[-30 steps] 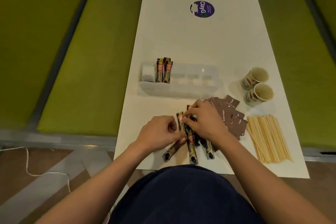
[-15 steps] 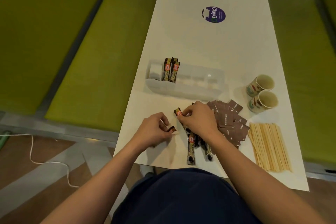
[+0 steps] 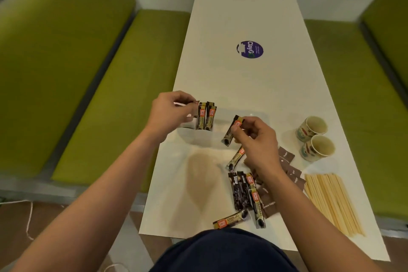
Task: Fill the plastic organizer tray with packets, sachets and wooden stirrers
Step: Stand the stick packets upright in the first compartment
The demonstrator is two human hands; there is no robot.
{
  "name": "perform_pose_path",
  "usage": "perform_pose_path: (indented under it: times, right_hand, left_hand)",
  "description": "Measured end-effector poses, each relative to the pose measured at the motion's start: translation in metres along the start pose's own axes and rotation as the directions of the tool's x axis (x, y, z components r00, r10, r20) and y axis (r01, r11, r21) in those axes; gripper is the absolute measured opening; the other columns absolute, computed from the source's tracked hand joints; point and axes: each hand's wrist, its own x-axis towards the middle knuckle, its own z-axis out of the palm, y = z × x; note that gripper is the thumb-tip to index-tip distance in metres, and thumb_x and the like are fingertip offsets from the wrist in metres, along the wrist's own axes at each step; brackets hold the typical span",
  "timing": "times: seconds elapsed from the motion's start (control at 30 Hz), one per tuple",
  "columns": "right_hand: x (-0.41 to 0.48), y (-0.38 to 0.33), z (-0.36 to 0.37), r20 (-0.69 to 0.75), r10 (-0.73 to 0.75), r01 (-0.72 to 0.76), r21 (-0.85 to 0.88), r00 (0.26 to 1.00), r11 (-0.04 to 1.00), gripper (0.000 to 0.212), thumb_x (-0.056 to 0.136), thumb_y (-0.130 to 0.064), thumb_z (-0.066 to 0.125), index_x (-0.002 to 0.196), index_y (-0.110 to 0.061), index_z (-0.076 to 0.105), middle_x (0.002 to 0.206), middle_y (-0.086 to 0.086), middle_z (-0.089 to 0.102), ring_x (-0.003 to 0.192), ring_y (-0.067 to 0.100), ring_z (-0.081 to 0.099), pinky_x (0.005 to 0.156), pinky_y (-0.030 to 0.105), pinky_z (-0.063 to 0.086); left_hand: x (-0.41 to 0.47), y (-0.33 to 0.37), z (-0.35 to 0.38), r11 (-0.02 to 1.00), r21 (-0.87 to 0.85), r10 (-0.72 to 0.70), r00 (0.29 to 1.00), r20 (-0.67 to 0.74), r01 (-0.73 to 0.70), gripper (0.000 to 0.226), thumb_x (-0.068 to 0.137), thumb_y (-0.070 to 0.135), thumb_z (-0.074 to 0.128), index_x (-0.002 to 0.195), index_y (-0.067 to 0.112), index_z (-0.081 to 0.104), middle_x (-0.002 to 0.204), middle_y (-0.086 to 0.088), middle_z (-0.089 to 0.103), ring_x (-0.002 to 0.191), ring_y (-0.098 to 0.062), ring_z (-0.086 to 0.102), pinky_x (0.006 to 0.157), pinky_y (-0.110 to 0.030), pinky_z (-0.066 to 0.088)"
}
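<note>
The clear plastic organizer tray [image 3: 254, 118] lies across the white table. Several dark coffee stick sachets [image 3: 206, 117] stand upright in its left part. My left hand [image 3: 171, 111] is at the tray's left end, fingers pinched on a sachet beside those sticks. My right hand [image 3: 257, 137] hovers in front of the tray's middle, holding one coffee stick sachet [image 3: 231, 131] tilted. More loose coffee sticks [image 3: 245, 192] lie near the front edge, brown flat sachets [image 3: 287, 158] partly under my right arm, and wooden stirrers [image 3: 333, 201] at the right.
Two paper cups [image 3: 314, 138] lie on their sides right of the tray. A purple round sticker [image 3: 250, 49] marks the table's far half. Green upholstered benches [image 3: 92, 86] flank the table on both sides.
Both hands rose from the sachet pile toward the tray. My left hand reached the tray's left end with a sachet; my right lifted one stick. The camera tilted upward.
</note>
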Motion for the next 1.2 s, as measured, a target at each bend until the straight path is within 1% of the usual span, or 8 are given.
perform_pose_path:
  times: [0.13, 0.27, 0.33, 0.47, 0.63, 0.8, 0.97, 1.2]
  right_hand:
    - [0.008, -0.005, 0.001, -0.014, 0.011, -0.011, 0.02, 1.0, 1.0, 0.009, 0.095, -0.026, 0.072, 0.103, -0.026, 0.074, 0.093, -0.005, 0.077, 0.084, 0.016, 0.075, 0.088, 0.05, 0.059]
    - [0.017, -0.005, 0.005, -0.049, 0.038, -0.037, 0.018, 0.998, 0.999, 0.014, 0.096, -0.028, 0.071, 0.106, -0.02, 0.074, 0.092, -0.002, 0.078, 0.083, 0.013, 0.076, 0.089, 0.047, 0.059]
    - [0.025, -0.003, 0.01, -0.042, 0.019, -0.02, -0.021, 0.999, 1.0, 0.011, 0.094, -0.028, 0.073, 0.102, -0.02, 0.076, 0.087, -0.004, 0.077, 0.082, 0.014, 0.075, 0.086, 0.048, 0.06]
    - [0.048, -0.002, 0.026, -0.064, -0.04, 0.034, -0.095, 0.997, 0.995, 0.016, 0.09, -0.035, 0.079, 0.099, -0.023, 0.075, 0.086, -0.008, 0.075, 0.084, 0.012, 0.073, 0.082, 0.04, 0.061]
    - [0.074, -0.003, 0.042, 0.0, -0.019, 0.018, -0.259, 1.0, 0.966, 0.015, 0.088, -0.035, 0.078, 0.094, -0.022, 0.075, 0.083, -0.014, 0.072, 0.081, 0.0, 0.066, 0.073, 0.019, 0.048]
    - [0.084, 0.013, 0.056, 0.032, 0.009, 0.005, -0.403, 0.999, 0.915, 0.018, 0.09, -0.035, 0.077, 0.097, -0.019, 0.073, 0.083, -0.009, 0.071, 0.089, 0.013, 0.068, 0.086, 0.033, 0.054]
    - [0.08, 0.019, 0.063, 0.036, 0.021, -0.002, -0.459, 0.999, 0.889, 0.032, 0.089, -0.038, 0.076, 0.117, -0.026, 0.065, 0.088, -0.009, 0.071, 0.097, 0.019, 0.063, 0.083, 0.043, 0.055]
    - [0.058, 0.013, 0.04, 0.007, -0.029, 0.029, -0.407, 1.0, 0.913, 0.037, 0.087, -0.042, 0.079, 0.116, -0.024, 0.066, 0.088, -0.011, 0.069, 0.081, 0.005, 0.063, 0.071, 0.022, 0.047]
  left_hand:
    - [0.032, -0.009, 0.01, 0.98, 0.198, -0.001, 0.997, 0.077, -0.014, 0.01, 0.086, 0.021, 0.079, 0.095, 0.017, 0.079, 0.093, 0.002, 0.075, 0.076, -0.011, 0.07, 0.059, -0.026, 0.059]
    - [0.048, -0.025, 0.021, 0.936, 0.349, 0.016, 0.994, 0.112, -0.054, 0.01, 0.088, 0.024, 0.078, 0.096, 0.019, 0.079, 0.085, 0.01, 0.072, 0.062, 0.008, 0.059, 0.06, -0.015, 0.046]
    - [0.052, -0.032, 0.024, 0.886, 0.456, 0.036, 0.992, 0.121, -0.088, 0.011, 0.089, 0.025, 0.077, 0.098, 0.019, 0.079, 0.084, 0.009, 0.07, 0.068, 0.005, 0.06, 0.058, -0.013, 0.042]
    - [0.058, -0.047, 0.024, 0.769, 0.622, 0.064, 0.986, 0.152, -0.146, 0.016, 0.088, 0.032, 0.076, 0.1, 0.023, 0.076, 0.086, 0.009, 0.069, 0.087, -0.016, 0.067, 0.075, -0.031, 0.055]
    - [0.055, -0.047, 0.025, 0.758, 0.626, 0.135, 0.983, 0.121, -0.181, 0.02, 0.086, 0.033, 0.077, 0.099, 0.026, 0.065, 0.089, 0.008, 0.064, 0.081, -0.014, 0.061, 0.066, -0.033, 0.052]
    - [0.051, -0.047, 0.026, 0.774, 0.602, 0.147, 0.98, 0.131, -0.197, 0.019, 0.083, 0.027, 0.078, 0.094, 0.024, 0.063, 0.09, 0.007, 0.063, 0.083, -0.016, 0.06, 0.068, -0.037, 0.053]
    - [0.047, -0.049, 0.025, 0.786, 0.576, 0.18, 0.975, 0.132, -0.223, 0.023, 0.081, 0.027, 0.08, 0.095, 0.024, 0.062, 0.091, 0.007, 0.062, 0.086, -0.016, 0.061, 0.071, -0.037, 0.053]
    - [0.024, -0.047, 0.023, 0.801, 0.544, 0.254, 0.965, 0.069, -0.249, 0.015, 0.086, 0.025, 0.072, 0.097, 0.026, 0.063, 0.095, 0.01, 0.059, 0.074, -0.004, 0.053, 0.071, -0.04, 0.053]
